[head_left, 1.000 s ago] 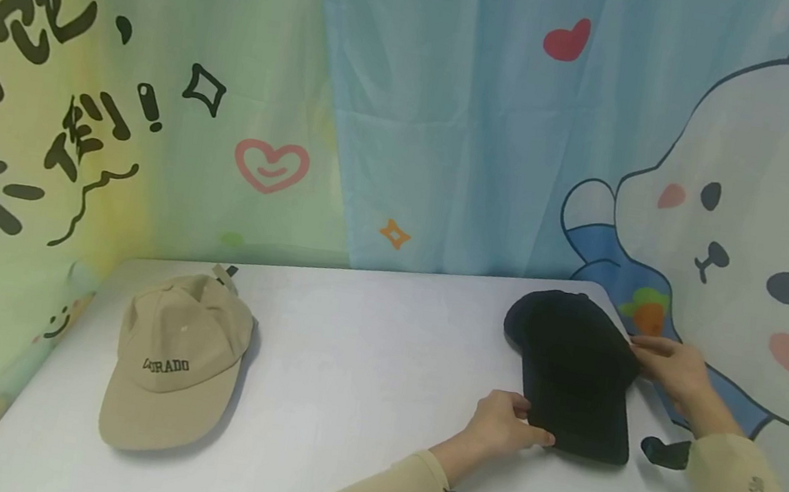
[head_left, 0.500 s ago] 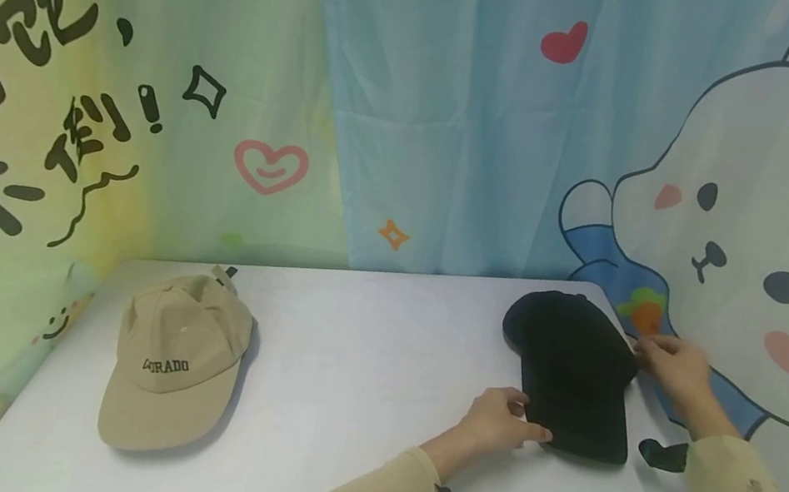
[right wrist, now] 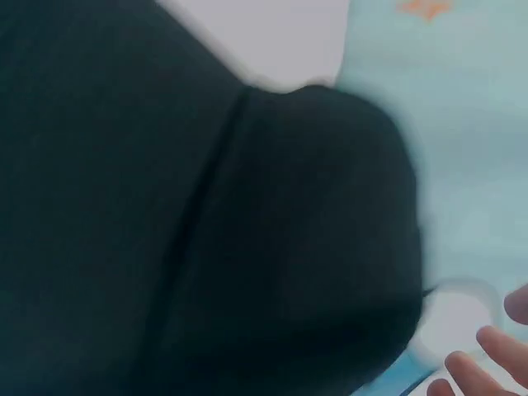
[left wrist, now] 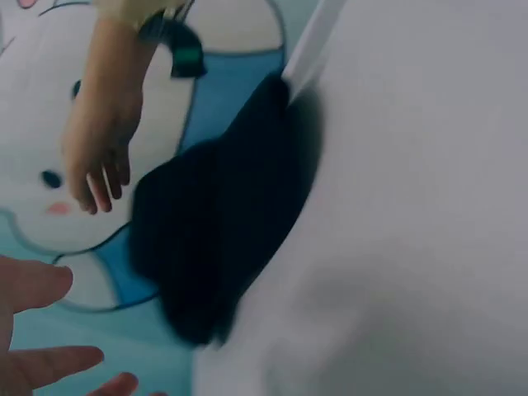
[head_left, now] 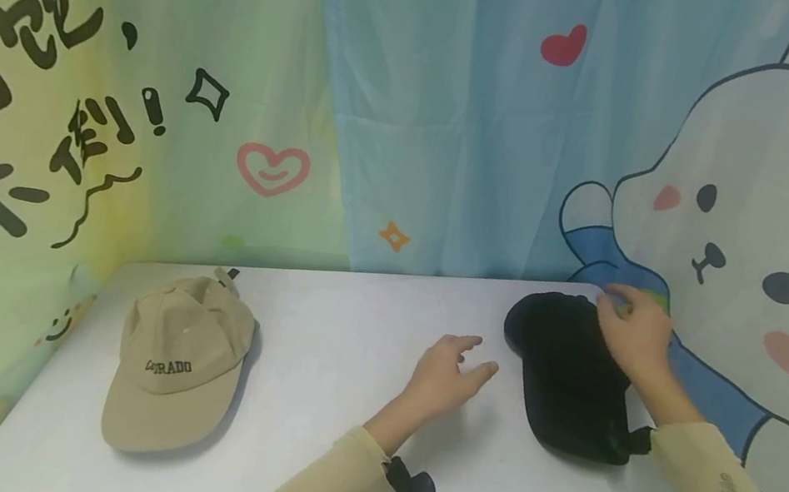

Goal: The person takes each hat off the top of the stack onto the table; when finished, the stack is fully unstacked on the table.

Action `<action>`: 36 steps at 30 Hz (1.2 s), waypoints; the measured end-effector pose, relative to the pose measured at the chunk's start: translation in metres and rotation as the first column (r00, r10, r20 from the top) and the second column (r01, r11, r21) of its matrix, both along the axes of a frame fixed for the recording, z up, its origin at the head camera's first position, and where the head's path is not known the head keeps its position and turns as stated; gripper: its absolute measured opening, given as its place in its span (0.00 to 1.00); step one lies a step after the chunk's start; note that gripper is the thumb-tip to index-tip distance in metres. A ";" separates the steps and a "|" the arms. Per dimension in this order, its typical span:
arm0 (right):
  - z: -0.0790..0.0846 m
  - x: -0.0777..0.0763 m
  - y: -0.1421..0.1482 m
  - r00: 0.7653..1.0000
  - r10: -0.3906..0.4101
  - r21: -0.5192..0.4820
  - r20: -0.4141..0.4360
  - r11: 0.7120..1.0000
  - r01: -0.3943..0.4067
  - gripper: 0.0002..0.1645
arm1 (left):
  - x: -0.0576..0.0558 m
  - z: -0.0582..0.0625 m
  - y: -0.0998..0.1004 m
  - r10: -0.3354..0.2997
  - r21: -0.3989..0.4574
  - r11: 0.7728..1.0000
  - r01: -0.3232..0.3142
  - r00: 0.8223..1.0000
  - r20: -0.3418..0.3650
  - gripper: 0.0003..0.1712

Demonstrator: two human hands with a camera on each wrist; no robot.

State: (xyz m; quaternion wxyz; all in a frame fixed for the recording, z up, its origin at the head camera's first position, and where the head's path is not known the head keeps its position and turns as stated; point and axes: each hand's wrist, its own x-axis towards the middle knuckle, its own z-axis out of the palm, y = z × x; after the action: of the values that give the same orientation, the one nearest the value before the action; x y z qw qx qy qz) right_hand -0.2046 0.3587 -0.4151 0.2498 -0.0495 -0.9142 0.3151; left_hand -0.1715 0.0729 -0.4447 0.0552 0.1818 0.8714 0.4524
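A black baseball cap (head_left: 566,371) lies at the right side of the white table, its brim toward the near edge. My left hand (head_left: 448,375) is to the left of the cap, apart from it, with fingers spread and nothing held. Over the cap's far right side, my right hand (head_left: 635,334) hangs with loose fingers. In the left wrist view that right hand (left wrist: 101,153) is clear of the black cap (left wrist: 223,206). The cap (right wrist: 289,231) fills much of the right wrist view, where only some fingertips (right wrist: 503,351) show.
A beige baseball cap (head_left: 177,358) with dark lettering lies at the left of the white table (head_left: 366,343), brim toward the near edge. A printed curtain (head_left: 420,115) hangs right behind the table and along its sides. Each sleeve carries a small black wrist camera (head_left: 410,482).
My left hand has let go of the black cap's brim and moved left. My right hand has come off the cap's right edge and risen toward its far end. The cap has barely moved.
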 end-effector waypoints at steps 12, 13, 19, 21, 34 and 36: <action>0.022 -0.022 -0.131 0.953 0.302 -0.070 -0.020 0.950 -0.303 0.26 | -0.016 0.041 -0.095 0.193 -0.010 0.979 -0.201 0.951 -0.240 0.32; 0.023 -0.024 -0.143 0.945 0.325 -0.086 -0.025 0.941 -0.326 0.25 | -0.016 0.044 -0.104 0.216 0.003 0.975 -0.222 0.944 -0.248 0.32; 0.026 -0.033 -0.215 0.895 0.444 -0.157 -0.042 0.882 -0.445 0.24 | -0.009 0.059 -0.157 0.376 0.099 0.927 -0.363 0.886 -0.271 0.29; 0.026 -0.035 -0.238 0.877 0.479 -0.180 -0.037 0.860 -0.477 0.24 | -0.004 0.063 -0.178 0.423 0.148 0.906 -0.397 0.866 -0.266 0.27; -0.002 -0.033 -0.347 0.787 0.613 -0.314 0.069 0.763 -0.566 0.24 | 0.053 0.055 -0.289 0.790 0.329 0.610 -0.721 0.583 -0.187 0.23; -0.009 -0.031 -0.356 0.777 0.622 -0.319 0.092 0.758 -0.569 0.24 | 0.062 0.047 -0.301 0.818 0.295 0.573 -0.764 0.554 -0.154 0.26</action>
State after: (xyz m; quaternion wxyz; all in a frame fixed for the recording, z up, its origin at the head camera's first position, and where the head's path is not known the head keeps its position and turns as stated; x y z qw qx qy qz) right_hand -0.2360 0.0024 -0.4245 0.0374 0.1809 -0.8491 0.4949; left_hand -0.1090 -0.2276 -0.3979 -0.2940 -0.1662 0.8091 0.4809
